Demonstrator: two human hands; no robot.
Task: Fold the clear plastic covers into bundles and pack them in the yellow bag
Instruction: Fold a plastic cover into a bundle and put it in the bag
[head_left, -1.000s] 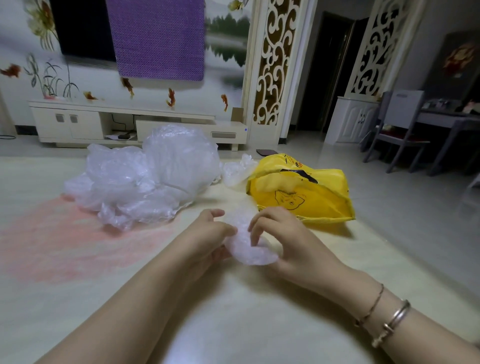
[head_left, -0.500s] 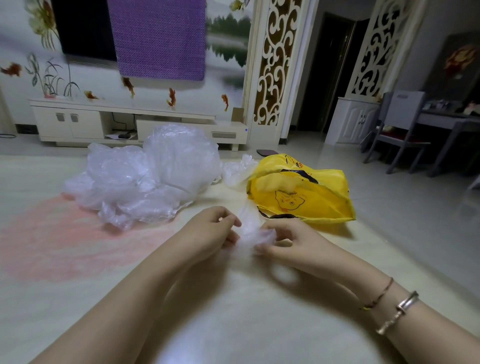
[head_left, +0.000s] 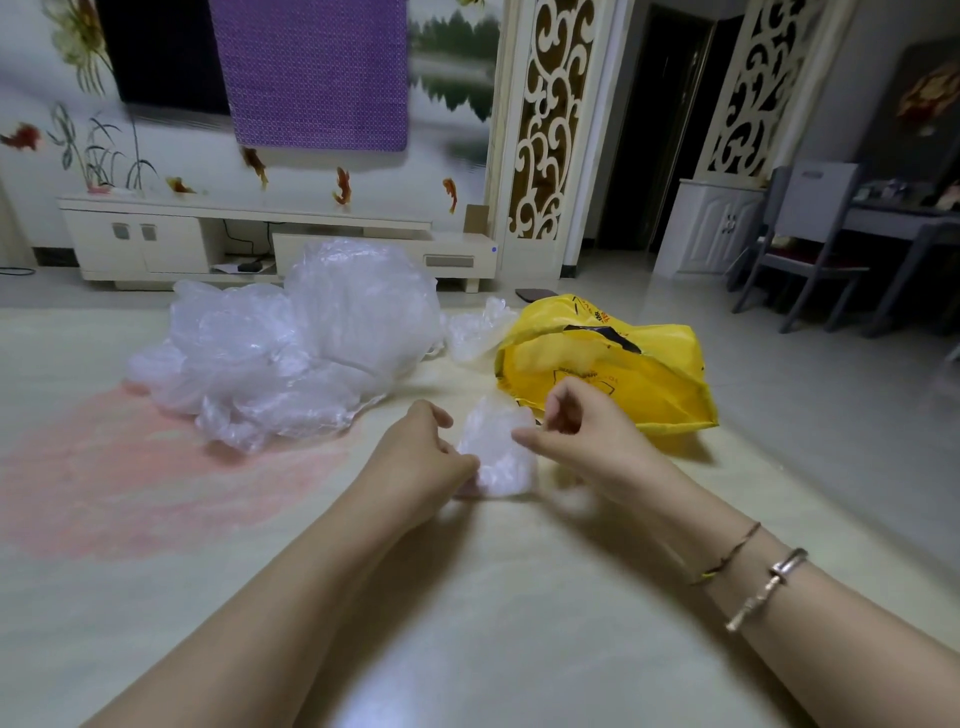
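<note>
Head view: we pinch one plastic cover (head_left: 498, 452) between left hand (head_left: 423, 462) and right hand (head_left: 582, 434), fingers curled on it, near the yellow bag (head_left: 623, 374); the far-left pile (head_left: 291, 343) remains unfolded.

Yellow bag (head_left: 623, 374), clear covers (head_left: 291, 348)

Plastic heap (head_left: 291, 348) left, yellow bag (head_left: 613, 369) ahead

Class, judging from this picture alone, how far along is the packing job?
Done: unclear; the yellow bag bulges, contents hidden. In hand: left hand grips a small plastic bundle; right hand is at its edge. Left: the big pile of covers.
</note>
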